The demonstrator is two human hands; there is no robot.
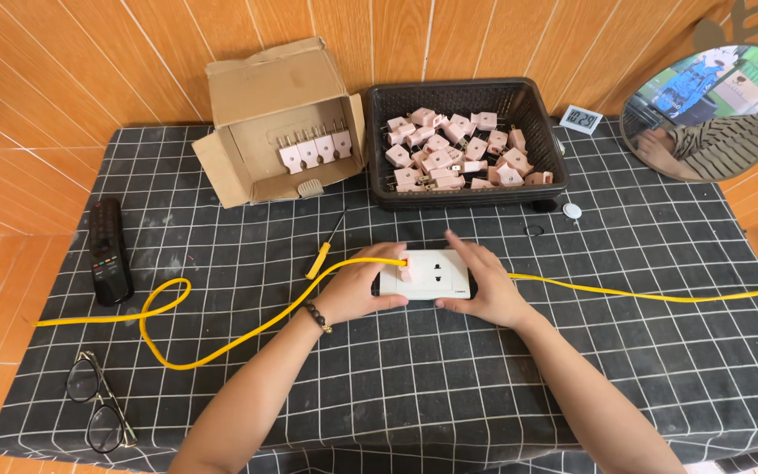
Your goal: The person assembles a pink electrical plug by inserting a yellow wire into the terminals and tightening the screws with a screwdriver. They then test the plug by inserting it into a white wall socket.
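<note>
Starting at the far left, a black remote control (107,250) lies on the black checked tablecloth (642,369), and near me, at the left corner, rest my folded eyeglasses (98,411). A yellow cable (164,329) runs in from the left edge, loops once just right of the remote, then curves up toward the middle of the table. Farther back stands an open cardboard box (278,118) tipped on its side, with a row of pale pink plugs (316,149) lined up inside. A small yellow-handled screwdriver (322,254) lies just left of my hands. My left hand (357,285) curls around the left end of a white socket outlet (427,274), fingers closed on it, where a pink plug (405,263) on the yellow cable sits pushed into the outlet's left edge. My right hand (484,285) clamps the outlet's right end, fingers over the far edge and thumb on the near one, so the outlet is held between both hands at the table's centre. Beyond it, a black plastic basket (532,110) holds a loose heap of more pink plugs. Another yellow stretch of cable (642,295) leaves to the right edge. At the far right sit a small digital clock (581,118) and a round mirror (712,110).
</note>
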